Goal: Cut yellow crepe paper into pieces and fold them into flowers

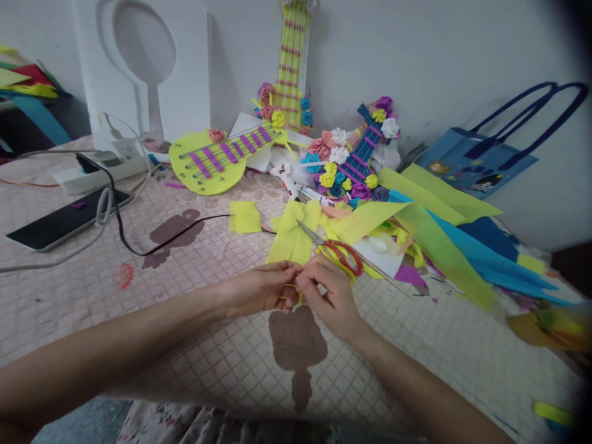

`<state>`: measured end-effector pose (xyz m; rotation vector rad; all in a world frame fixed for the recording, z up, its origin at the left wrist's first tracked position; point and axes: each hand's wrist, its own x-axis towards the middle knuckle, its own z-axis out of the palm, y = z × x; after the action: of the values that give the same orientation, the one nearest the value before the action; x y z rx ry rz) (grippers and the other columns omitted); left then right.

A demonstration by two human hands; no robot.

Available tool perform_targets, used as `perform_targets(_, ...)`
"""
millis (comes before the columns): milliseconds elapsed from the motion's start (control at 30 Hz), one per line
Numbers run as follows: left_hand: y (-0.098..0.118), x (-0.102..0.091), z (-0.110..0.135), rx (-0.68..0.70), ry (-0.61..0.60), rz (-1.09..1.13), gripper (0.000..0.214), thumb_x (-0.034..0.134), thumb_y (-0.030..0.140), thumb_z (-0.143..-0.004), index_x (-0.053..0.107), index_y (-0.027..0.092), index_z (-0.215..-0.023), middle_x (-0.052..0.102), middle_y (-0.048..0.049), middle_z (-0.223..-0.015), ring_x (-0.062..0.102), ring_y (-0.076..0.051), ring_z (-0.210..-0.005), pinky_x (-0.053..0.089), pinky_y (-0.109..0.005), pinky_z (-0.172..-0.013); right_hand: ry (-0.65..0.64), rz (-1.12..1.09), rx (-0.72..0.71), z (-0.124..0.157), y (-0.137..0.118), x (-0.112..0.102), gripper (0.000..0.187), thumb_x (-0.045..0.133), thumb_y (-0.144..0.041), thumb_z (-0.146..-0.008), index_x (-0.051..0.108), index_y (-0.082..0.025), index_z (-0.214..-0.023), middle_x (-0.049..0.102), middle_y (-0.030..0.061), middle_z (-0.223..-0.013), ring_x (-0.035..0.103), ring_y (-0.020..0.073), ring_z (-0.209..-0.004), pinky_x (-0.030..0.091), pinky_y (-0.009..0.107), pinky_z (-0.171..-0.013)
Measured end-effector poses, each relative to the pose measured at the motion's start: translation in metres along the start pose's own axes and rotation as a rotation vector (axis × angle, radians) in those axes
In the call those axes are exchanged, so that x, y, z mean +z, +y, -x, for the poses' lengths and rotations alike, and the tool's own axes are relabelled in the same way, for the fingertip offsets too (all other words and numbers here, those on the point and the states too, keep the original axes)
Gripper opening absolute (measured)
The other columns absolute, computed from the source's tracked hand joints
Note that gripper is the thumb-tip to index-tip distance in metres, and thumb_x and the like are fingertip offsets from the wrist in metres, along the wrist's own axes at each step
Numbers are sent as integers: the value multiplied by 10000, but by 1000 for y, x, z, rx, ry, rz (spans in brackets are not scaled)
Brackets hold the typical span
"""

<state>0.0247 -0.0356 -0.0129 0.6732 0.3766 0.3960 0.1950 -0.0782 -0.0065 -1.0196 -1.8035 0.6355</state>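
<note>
My left hand [263, 288] and my right hand [329, 295] meet over the table's middle. Both pinch one small yellow strip of foam paper [293, 286] between their fingertips, fingers curled tight around it. Just beyond the hands lie red-handled scissors [340, 251] on a yellow foam sheet [292, 231]. A small yellow square piece [245, 216] lies to the left of that sheet.
Yellow foam guitars [217, 157] with paper flowers [335, 161] lean at the back wall. Green and blue foam sheets [444, 237] pile up on the right, near a blue bag [481, 160]. A phone [65, 221], power strip [99, 174] and black cable [139, 246] lie at left.
</note>
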Motion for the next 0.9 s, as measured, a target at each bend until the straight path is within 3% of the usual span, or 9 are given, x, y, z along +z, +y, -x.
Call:
perform_targets(100, 1, -2, -1, -8, -26, 53, 186, 565, 312, -880, 572, 134, -935, 500, -22, -793, 467, -93, -652, 408, -232, -624, -4, -88, 84, -1, 2, -1, 219, 471, -228, -922, 554, -194, -721, 515, 1, -707, 507, 120, -638, 425, 267, -570)
perform_targets(233, 7, -3, -2, 2, -62, 130, 169, 578, 286, -868, 588, 134, -942, 475, -8, -838, 416, -67, -630, 406, -217, -620, -25, -319, 228, -2, 6, -3, 148, 465, -282, -930, 592, -207, -918, 546, 18, -837, 533, 102, -598, 463, 252, -516)
perform_targets(400, 8, -1, -2, 17, -49, 140, 187, 621, 284, -829, 577, 131, -928, 470, -2, -793, 428, -66, -623, 405, -212, -602, -18, -289, 176, -1, 7, -1, 82, 605, -270, -851, 619, -226, -918, 531, 19, -875, 539, 125, -724, 463, 246, -568)
perform_targets(500, 8, 2, 0, 32, 10, 56, 228, 647, 306, -806, 553, 148, -942, 468, 10, -759, 441, -67, -615, 407, -216, -601, 0, -228, 161, -1, 5, -1, 75, 616, -284, -841, 620, -222, -882, 540, 14, -845, 534, 123, -691, 443, 254, -569)
perform_targets(633, 19, -2, 3, 207, 175, -350, 313, 693, 238, -751, 503, 176, -992, 511, 30, -757, 464, -63, -603, 392, -207, -579, 130, -85, 269, -6, 12, -17, 296, 459, -357, -923, 505, -203, -674, 460, -30, -571, 458, 114, -516, 385, 258, -511)
perform_targets(700, 29, -7, 4, 301, 276, -633, 251, 671, 261, -760, 511, 159, -925, 518, 29, -708, 478, -77, -604, 388, -207, -557, 143, 126, 283, -10, 23, -33, 385, 406, -383, -934, 445, -204, -595, 445, -24, -540, 434, 120, -498, 361, 266, -508)
perform_targets(833, 43, -21, 6, 457, 495, -1037, 185, 582, 334, -808, 523, 158, -803, 416, 62, -564, 390, -65, -485, 304, -198, -470, -15, 648, 265, -13, 53, -62, 154, 619, -331, -782, 522, -212, -774, 556, 29, -773, 534, 194, -711, 400, 305, -631)
perform_targets(900, 46, -27, 5, 476, 581, -1219, 159, 580, 315, -800, 535, 163, -805, 345, 83, -507, 349, -63, -451, 259, -196, -453, -87, 745, 288, -11, 65, -69, 213, 658, -328, -733, 506, -215, -829, 563, 54, -857, 552, 229, -797, 414, 317, -661)
